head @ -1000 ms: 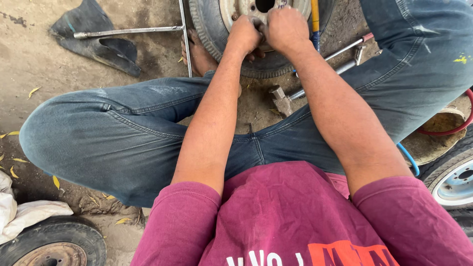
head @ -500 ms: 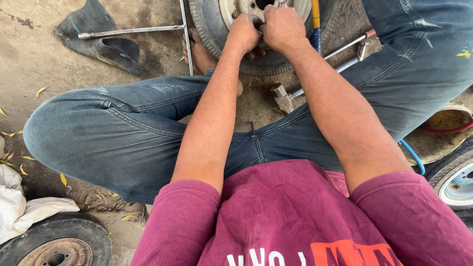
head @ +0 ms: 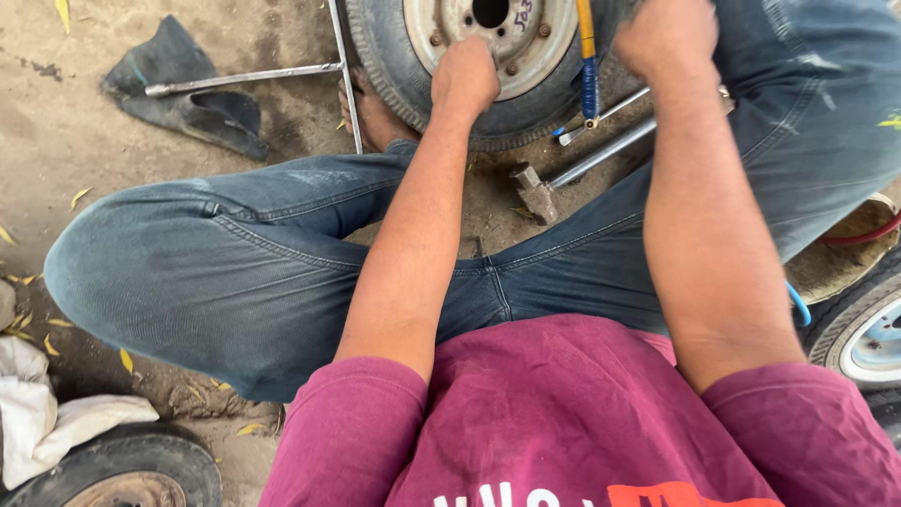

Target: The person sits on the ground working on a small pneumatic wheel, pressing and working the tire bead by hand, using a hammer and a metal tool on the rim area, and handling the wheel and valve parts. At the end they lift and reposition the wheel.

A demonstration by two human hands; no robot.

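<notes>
- A small wheel (head: 488,56), grey tyre around a pale steel rim, is seen lying on the dirt ground at 12 o'clock, between the seated person's spread knees, so that both arms can reach it.
- The left hand (head: 466,77) is pressed as a closed fist on the lower edge of the rim, at about 6 o'clock on the wheel; whether anything is gripped inside it cannot be told.
- The right hand (head: 668,36) is held clenched and blurred at 1 o'clock, over the tyre's right edge; what it holds, if anything, cannot be told.
- A yellow and blue tool (head: 587,66) is laid across the rim and tyre, just beside the right hand.
- A hammer (head: 563,178) lies on the ground just below the wheel, within easy reach.
- A long cross wrench (head: 282,73) rests at 11 o'clock, one bar touching the tyre's left side.
- Other wheels are partly seen at 7 o'clock (head: 122,474) and 4 o'clock (head: 859,324).
</notes>
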